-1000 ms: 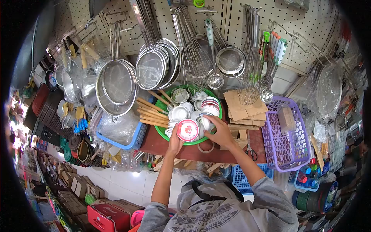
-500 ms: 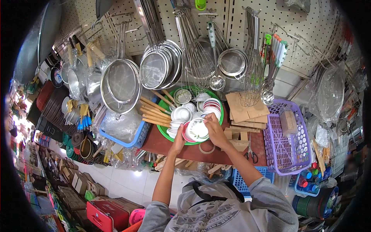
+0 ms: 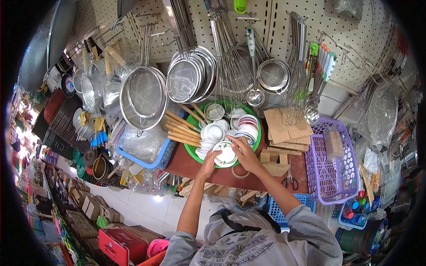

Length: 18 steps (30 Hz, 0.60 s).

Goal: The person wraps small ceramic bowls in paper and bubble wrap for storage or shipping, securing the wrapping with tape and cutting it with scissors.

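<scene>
The perforated wall panel (image 3: 335, 24) rises behind the red-brown counter (image 3: 178, 160), with the purple basket (image 3: 330, 201) at its right. On the counter sits the green basin (image 3: 191, 151), wooden handles (image 3: 183, 132) leaning over its left rim, stacked dishes (image 3: 247, 126) inside. The left hand (image 3: 207, 167) is closed on the edge of a leaf-patterned white dish (image 3: 225, 155), above the basin's near side. The right hand (image 3: 247, 158) has fingers at its far rim; whether they grip, I can't tell. It looks like mid-handling; shifting it would call for a level, gentle hold.
</scene>
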{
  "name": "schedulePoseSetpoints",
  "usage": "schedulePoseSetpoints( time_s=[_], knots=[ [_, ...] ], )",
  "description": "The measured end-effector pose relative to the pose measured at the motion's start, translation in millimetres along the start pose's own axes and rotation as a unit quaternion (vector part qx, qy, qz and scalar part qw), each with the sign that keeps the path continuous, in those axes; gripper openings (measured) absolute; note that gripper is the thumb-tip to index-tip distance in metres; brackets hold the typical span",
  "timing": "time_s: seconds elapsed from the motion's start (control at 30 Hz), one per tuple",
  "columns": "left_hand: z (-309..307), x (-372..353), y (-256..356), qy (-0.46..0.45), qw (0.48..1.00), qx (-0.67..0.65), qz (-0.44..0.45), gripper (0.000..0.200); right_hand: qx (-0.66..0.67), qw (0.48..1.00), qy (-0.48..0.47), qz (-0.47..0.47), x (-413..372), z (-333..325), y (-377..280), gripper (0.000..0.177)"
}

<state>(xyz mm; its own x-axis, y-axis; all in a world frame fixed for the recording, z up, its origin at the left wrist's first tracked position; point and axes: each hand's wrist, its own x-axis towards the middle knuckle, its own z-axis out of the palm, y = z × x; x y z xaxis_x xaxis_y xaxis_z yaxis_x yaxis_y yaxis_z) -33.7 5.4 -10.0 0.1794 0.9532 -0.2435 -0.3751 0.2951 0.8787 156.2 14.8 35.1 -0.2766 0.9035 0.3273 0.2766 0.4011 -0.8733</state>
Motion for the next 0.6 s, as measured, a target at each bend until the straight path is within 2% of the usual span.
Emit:
schedulePoseSetpoints(
  time_s=[0.03,0.13,0.23,0.33,0.43,0.6],
  knots=[
    [-3,2,-2,0.001,1.000,-0.025,-0.004,0.046,0.016,1.000,-0.009,0.013,-1,-5,-1,0.033],
    [-15,7,-11,0.003,0.996,-0.094,-0.006,0.044,-0.055,0.998,0.011,-0.009,-4,-17,11,0.029],
    [-17,7,-12,-0.005,0.991,-0.136,0.013,0.045,-0.201,0.979,-0.030,-0.034,-9,-31,13,0.034],
    [-13,4,-8,-0.022,0.991,-0.135,0.016,0.048,-0.220,0.974,-0.039,-0.034,-16,-30,21,0.048],
    [-14,6,-8,-0.034,0.992,-0.119,0.012,0.051,-0.259,0.959,-0.113,0.030,-13,-27,22,0.070],
    [-16,11,-11,-0.041,0.995,-0.090,0.001,0.054,-0.272,0.951,-0.125,0.070,-4,-21,20,0.075]
  ],
)
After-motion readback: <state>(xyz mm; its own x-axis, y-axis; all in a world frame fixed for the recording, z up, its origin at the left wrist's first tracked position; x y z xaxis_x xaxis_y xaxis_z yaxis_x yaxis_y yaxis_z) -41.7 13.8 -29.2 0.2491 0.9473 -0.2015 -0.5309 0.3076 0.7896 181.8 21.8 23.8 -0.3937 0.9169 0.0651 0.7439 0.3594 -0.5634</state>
